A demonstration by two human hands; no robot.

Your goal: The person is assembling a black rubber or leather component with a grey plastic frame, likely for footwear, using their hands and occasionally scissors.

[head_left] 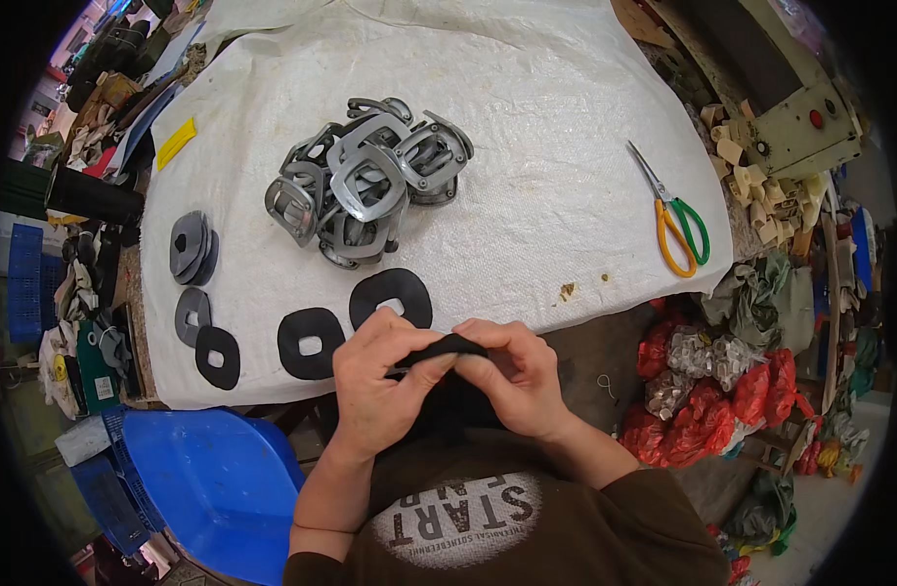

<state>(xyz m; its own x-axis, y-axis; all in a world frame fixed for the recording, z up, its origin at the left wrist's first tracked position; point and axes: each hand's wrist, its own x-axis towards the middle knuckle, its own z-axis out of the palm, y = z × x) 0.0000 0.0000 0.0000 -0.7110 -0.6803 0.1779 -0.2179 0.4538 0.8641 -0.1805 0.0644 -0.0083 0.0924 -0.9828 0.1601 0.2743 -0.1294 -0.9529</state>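
Pinching black ring: left hand, right hand.

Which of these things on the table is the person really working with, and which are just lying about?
In use:
left hand
right hand
folded black fabric piece
flat black ring-shaped pads
pile of grey metal frames

Lying about:
scissors with green and orange handles
yellow strip
blue plastic tub

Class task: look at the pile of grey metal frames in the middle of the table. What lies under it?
The pile of grey metal frames rests on a white woven cloth that covers the table. The frames overlap, so the lower ones are only partly visible. Whatever is beneath the cloth is hidden.
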